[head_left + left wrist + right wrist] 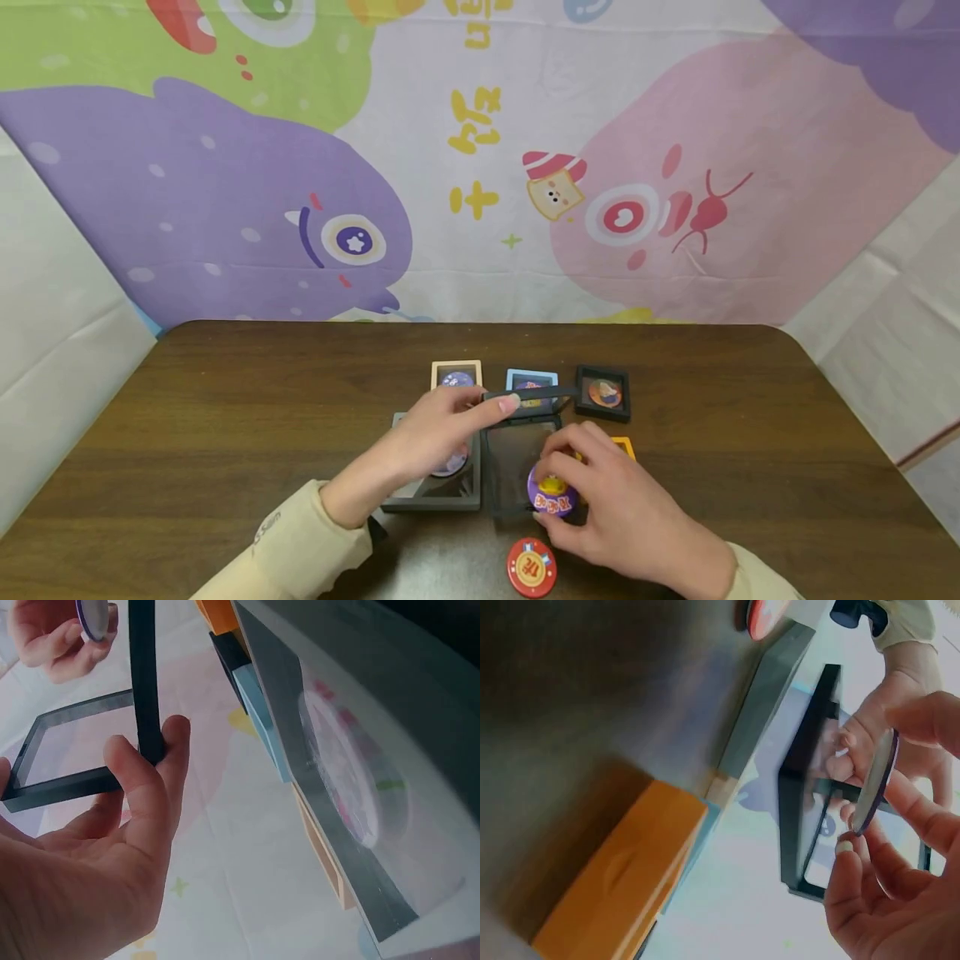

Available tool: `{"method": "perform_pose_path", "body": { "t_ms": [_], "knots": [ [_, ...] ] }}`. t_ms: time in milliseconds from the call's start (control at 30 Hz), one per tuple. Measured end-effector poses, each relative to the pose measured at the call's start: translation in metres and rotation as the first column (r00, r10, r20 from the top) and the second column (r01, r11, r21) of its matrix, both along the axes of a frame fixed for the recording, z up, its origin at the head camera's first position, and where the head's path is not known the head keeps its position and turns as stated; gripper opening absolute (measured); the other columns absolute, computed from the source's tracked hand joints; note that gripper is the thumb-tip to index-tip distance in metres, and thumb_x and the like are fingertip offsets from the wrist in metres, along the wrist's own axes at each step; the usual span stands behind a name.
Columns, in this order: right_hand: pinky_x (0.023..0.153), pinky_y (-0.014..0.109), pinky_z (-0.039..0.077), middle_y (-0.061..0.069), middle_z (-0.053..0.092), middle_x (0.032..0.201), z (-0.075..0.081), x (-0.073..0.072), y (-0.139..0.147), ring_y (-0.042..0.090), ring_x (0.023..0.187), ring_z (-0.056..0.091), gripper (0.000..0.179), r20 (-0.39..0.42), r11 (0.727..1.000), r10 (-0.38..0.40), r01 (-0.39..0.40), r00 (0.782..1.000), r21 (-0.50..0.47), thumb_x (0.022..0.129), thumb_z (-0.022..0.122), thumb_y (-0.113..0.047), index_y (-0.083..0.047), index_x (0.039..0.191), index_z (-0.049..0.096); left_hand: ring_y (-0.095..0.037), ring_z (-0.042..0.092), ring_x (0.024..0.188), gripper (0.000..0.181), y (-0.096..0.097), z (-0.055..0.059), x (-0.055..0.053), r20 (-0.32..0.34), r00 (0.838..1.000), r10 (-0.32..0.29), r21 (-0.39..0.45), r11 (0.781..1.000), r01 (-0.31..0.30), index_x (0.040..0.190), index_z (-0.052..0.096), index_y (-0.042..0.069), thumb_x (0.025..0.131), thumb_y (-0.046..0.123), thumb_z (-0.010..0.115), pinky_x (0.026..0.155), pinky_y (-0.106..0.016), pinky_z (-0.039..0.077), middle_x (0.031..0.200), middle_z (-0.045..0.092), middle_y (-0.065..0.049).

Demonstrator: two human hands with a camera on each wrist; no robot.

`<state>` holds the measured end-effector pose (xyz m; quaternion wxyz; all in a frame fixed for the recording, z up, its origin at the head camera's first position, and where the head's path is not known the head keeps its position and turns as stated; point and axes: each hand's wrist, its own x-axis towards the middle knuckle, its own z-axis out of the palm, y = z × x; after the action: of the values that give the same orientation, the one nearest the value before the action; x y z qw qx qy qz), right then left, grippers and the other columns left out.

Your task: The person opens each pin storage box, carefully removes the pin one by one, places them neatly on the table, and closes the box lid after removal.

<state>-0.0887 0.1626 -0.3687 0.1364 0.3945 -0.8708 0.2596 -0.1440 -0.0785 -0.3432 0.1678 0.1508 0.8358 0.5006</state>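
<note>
My left hand holds a black hinged display frame above the table, its two halves spread apart at an angle. Clear film spans the halves, and the left thumb lies by the raised half's edge. My right hand pinches a round purple badge with a yellow figure and lettering, close over the lower half. Seen edge-on in the right wrist view, the badge has a pale back facing the film. Its face is partly covered by the fingers in the head view.
A red round badge lies near the front. Left of the black frame is a larger grey frame holding a lavender badge. Behind are beige, light blue and black frames. An orange frame stands beside the right hand.
</note>
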Motion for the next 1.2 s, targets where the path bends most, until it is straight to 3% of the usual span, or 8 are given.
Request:
{"method": "perform_pose_path", "body": {
  "t_ms": [167,367,567,667,767,867,1000,1200],
  "knots": [
    [0.073,0.023,0.050,-0.013,0.048,0.105,0.005,0.001,0.007,0.005,0.095,0.044,0.036,0.080,0.989,0.006,-0.018,0.997,0.146,0.072,0.083,-0.023,-0.024,0.104,0.067,-0.026,0.058,0.064,0.054,-0.003,0.001,-0.003,-0.014,0.999,0.044,-0.027,0.999,-0.044,0.094,0.064,0.010,0.092,0.063,0.056,0.060,-0.034,0.044,0.076,0.057,-0.007],
    [0.078,0.026,0.050,-0.013,0.049,0.106,0.006,0.002,0.012,0.007,0.098,0.046,0.032,0.207,0.948,0.026,-0.090,0.978,0.306,0.078,0.080,-0.025,-0.026,0.109,0.071,-0.028,0.064,0.078,0.056,-0.005,0.004,-0.004,-0.031,0.997,0.068,-0.035,0.997,-0.069,0.106,0.068,0.012,0.092,0.065,0.055,0.070,-0.037,0.049,0.101,0.066,-0.008],
    [0.079,0.026,0.051,-0.013,0.049,0.107,0.008,0.002,0.013,0.009,0.098,0.046,0.031,0.300,0.924,0.019,-0.131,0.954,0.359,0.081,0.081,-0.025,-0.029,0.110,0.070,-0.027,0.058,0.069,0.054,-0.007,0.005,-0.005,-0.045,0.996,0.078,-0.022,0.997,-0.079,0.095,0.066,0.011,0.092,0.064,0.055,0.062,-0.035,0.044,0.077,0.055,-0.006],
    [0.078,0.025,0.051,-0.014,0.048,0.106,0.008,0.002,0.013,0.009,0.097,0.046,0.031,0.317,0.912,0.024,-0.150,0.948,0.381,0.081,0.081,-0.025,-0.029,0.109,0.069,-0.027,0.057,0.069,0.054,-0.009,0.005,-0.006,-0.046,0.995,0.087,-0.016,0.996,-0.088,0.102,0.068,0.012,0.092,0.064,0.055,0.062,-0.035,0.044,0.080,0.056,-0.007],
    [0.077,0.025,0.051,-0.014,0.048,0.105,0.007,0.003,0.012,0.008,0.095,0.046,0.031,0.314,0.904,0.033,-0.162,0.949,0.396,0.080,0.082,-0.025,-0.028,0.108,0.069,-0.026,0.059,0.076,0.060,-0.011,0.005,-0.008,-0.050,0.994,0.094,-0.012,0.995,-0.095,0.122,0.067,0.013,0.093,0.064,0.055,0.066,-0.036,0.047,0.104,0.065,-0.006],
    [0.076,0.025,0.051,-0.013,0.049,0.104,0.004,0.003,0.011,0.008,0.093,0.047,0.031,0.293,0.904,0.048,-0.166,0.955,0.395,0.080,0.083,-0.026,-0.027,0.108,0.070,-0.024,0.063,0.089,0.065,-0.012,0.006,-0.009,-0.050,0.993,0.106,0.003,0.994,-0.106,0.134,0.061,0.013,0.093,0.063,0.056,0.074,-0.039,0.052,0.121,0.064,-0.003],
    [0.074,0.024,0.050,-0.013,0.049,0.103,-0.002,0.002,0.010,0.007,0.091,0.048,0.029,0.280,0.901,0.064,-0.176,0.958,0.396,0.080,0.082,-0.027,-0.027,0.107,0.070,-0.024,0.063,0.103,0.062,-0.013,0.006,-0.009,-0.043,0.993,0.111,0.021,0.994,-0.110,0.130,0.063,0.012,0.093,0.061,0.056,0.082,-0.046,0.054,0.115,0.067,-0.004],
    [0.073,0.026,0.050,-0.013,0.051,0.101,-0.006,0.001,0.008,0.006,0.087,0.049,0.031,0.291,0.886,0.051,-0.178,0.955,0.429,0.080,0.081,-0.027,-0.026,0.108,0.070,-0.025,0.062,0.109,0.063,-0.013,0.006,-0.010,-0.041,0.993,0.108,0.029,0.994,-0.107,0.131,0.062,0.012,0.093,0.061,0.056,0.083,-0.043,0.055,0.119,0.065,-0.004]
  ]
}}
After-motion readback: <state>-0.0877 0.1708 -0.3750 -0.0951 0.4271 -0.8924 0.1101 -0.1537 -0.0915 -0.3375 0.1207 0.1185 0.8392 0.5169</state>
